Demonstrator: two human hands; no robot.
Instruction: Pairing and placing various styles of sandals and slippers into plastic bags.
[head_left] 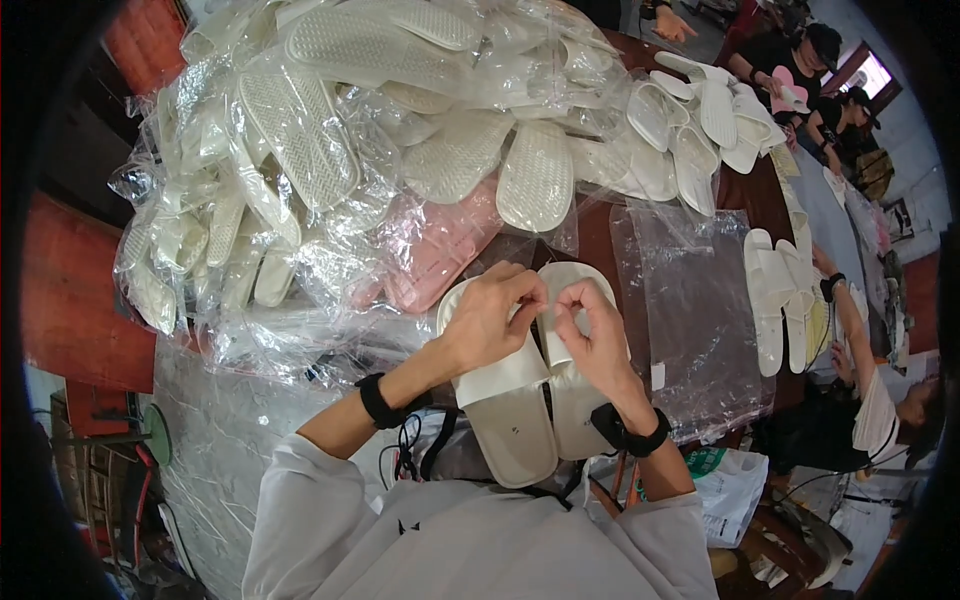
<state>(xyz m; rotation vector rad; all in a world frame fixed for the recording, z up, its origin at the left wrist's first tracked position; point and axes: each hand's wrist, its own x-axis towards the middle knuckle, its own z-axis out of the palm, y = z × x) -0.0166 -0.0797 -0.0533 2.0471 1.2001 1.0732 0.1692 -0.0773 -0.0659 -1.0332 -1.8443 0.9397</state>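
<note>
A pair of off-white slide slippers lies side by side in front of me, toes pointing away. My left hand point(492, 315) is over the strap of the left slipper point(512, 435), its thumb and fingertips pinched together. Close beside it, my right hand point(592, 330) pinches above the right slipper point(578, 425), partly covering its strap. The fingertips of both hands nearly meet over the gap between the slippers. Whatever sits in the pinches is too small to make out.
Bagged white slippers point(300, 130) are heaped ahead and left, with a pink pair point(440, 250) at the near edge. Clear plastic bags point(695, 300) lie to the right, beside another white pair point(770, 300). Co-workers sit along a table point(850, 220) at the far right.
</note>
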